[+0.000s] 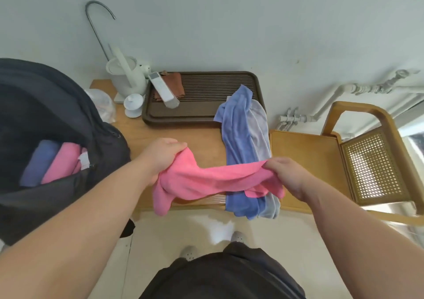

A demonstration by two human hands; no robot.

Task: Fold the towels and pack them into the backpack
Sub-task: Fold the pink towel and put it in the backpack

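Head view, looking down: the left hand [160, 155] and right hand [284, 174], held apart, each clutch one end of a pink towel [206, 181], which sags between them above the near edge of a wooden table [179, 133]. Just beyond, to the right, a blue towel [238, 142] lies beside a pale grey towel [260, 133], both hanging over the table's near edge. At left an open dark backpack [46, 115] holds a folded navy towel [39, 161] and a folded pink towel [64, 161]. A brown tray [183, 121] sits on the far side.

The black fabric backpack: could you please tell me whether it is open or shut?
Open: the black backpack gapes, showing a folded dark blue towel and a folded pink towel inside.
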